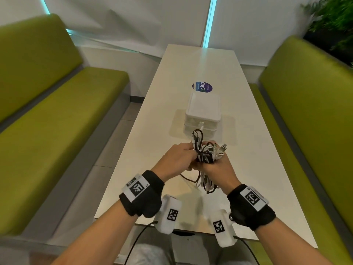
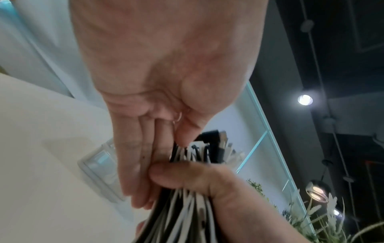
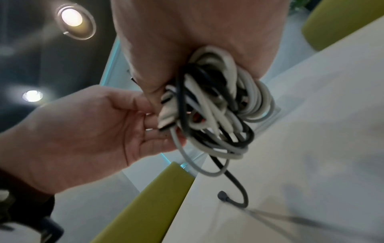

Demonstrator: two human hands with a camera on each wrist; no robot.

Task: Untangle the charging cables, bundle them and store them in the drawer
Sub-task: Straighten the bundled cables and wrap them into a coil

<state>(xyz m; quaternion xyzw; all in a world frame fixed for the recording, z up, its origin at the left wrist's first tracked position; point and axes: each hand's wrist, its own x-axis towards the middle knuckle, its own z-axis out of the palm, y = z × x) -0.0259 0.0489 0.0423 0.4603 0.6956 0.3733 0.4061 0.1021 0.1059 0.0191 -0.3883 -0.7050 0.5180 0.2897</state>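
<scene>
Cables: the bundle of charging cables, black and white strands mixed, is held in the air over the near half of the table, about midway between its long edges.
Bundle axis: roughly upright, leaning a little away from the person; plug ends fan out at the top, and loose loops and one dark tail hang below the grip toward the tabletop.
Right hand: the right hand is wrapped round the middle of the bundle, thumb across the strands, carrying its weight.
Left hand: the left hand meets the bundle from its own side; the left wrist view shows its thumb and fingers pinching strands just under the plugs, the remaining fingers lying straight along the cables.
Drawer box: the white drawer box stands on the table directly beyond the hands, along the table's long centre line, its front facing the person. Its drawers look closed, though the cables hide part of the front.
Nearer hand: both are about equally near the box; the left hand has the lighter hold, so it seems the freer one to reach forward.
Step, as I judge it: the bundle is gathered but not yet stored; a drawer has to be pulled open before it can go in.
</scene>
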